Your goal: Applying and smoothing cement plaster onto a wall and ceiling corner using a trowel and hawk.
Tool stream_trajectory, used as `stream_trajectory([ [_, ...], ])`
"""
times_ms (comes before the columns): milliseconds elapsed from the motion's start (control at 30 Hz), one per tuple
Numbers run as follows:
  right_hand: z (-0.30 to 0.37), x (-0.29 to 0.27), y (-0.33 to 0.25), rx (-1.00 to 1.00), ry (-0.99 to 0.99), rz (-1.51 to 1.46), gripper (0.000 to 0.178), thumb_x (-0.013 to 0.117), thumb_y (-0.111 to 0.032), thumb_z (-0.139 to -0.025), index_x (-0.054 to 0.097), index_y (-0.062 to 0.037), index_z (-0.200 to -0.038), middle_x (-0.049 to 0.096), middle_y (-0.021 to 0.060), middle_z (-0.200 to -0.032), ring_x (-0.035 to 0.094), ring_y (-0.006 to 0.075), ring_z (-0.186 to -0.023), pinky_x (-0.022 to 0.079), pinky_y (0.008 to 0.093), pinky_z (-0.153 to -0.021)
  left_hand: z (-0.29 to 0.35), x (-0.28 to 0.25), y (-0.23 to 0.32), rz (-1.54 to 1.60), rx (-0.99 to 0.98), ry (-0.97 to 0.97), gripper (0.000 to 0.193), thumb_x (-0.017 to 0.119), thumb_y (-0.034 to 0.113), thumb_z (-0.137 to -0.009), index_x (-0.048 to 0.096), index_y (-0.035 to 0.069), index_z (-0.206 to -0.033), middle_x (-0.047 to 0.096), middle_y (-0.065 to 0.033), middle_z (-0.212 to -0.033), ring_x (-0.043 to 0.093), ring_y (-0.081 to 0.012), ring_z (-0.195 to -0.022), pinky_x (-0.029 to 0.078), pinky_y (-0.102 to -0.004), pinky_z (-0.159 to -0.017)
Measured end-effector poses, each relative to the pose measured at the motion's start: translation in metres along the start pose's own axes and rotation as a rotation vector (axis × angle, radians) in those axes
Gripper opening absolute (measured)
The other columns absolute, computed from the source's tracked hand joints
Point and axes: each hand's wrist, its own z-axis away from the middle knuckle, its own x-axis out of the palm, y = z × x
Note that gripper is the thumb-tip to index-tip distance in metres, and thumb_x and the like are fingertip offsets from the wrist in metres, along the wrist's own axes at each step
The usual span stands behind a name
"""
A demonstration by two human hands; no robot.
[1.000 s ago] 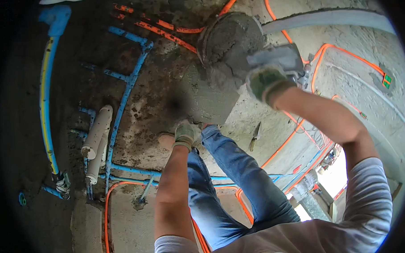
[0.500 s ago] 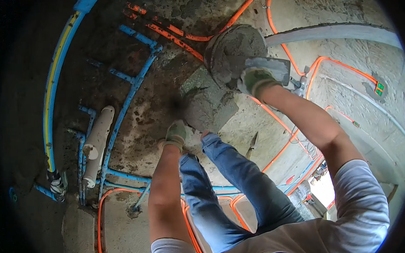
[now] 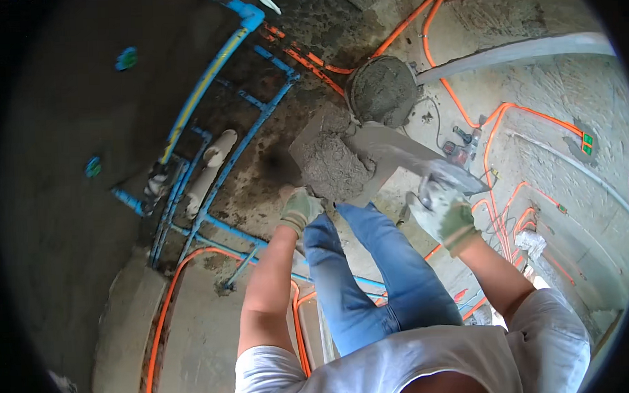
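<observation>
The left hand (image 3: 302, 208) has its grip clamped on the near edge of the board (image 3: 301, 143), seemingly to steady the mortar (image 3: 334, 169) heaped there; the right hand (image 3: 445, 213), clamped on the trowel (image 3: 411, 153), holds it between heap and bucket (image 3: 384, 90).

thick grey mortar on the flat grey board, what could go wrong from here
The thick grey mortar is heaped close to the near edge of the flat grey board, so a tilt by the gloved left hand might drop some onto the blue jeans. The long grey trowel in the gloved right hand could push mortar off the side. Drips might also land on the red and grey power tool nearby.
</observation>
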Motion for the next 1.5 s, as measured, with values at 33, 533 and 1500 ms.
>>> stream_trajectory([
  [33,0.017,-0.022,0.001,0.092,-0.17,-0.085,0.026,0.069,-0.03,-0.081,0.064,-0.0044,-0.079,0.065,0.0157,-0.076,0.064,0.0314,-0.07,0.05,0.0418,-0.062,0.016,0.026,0.004,-0.207,0.121,0.083,0.025,0.055,0.029,-0.085,0.068,0.009,-0.094,0.069,-0.0129,-0.094,0.066,-0.0305,-0.084,0.05,-0.0425,-0.071],
  [533,0.068,-0.237,-0.15,-0.482,-0.398,0.121,0.034,0.054,-0.035,-0.08,0.07,-0.0054,-0.082,0.067,0.0204,-0.082,0.065,0.0374,-0.081,0.051,0.0475,-0.072,0.336,0.244,0.315,0.533,0.379,0.484,0.019,0.056,0.024,-0.084,0.059,0.007,-0.078,0.06,-0.0057,-0.069,0.052,-0.0188,-0.054,0.04,-0.0347,-0.049],
  [1500,-0.028,-0.151,-0.396,-1.196,0.152,0.028,0.046,0.049,-0.043,-0.093,0.054,-0.0117,-0.126,0.053,0.0135,-0.13,0.047,0.0302,-0.123,0.035,0.0438,-0.104,0.612,0.155,0.294,0.543,0.75,0.854,0.009,0.063,0.017,-0.088,0.06,0.008,-0.089,0.062,-0.0058,-0.068,0.058,-0.0139,-0.05,0.044,-0.0253,-0.042],
])
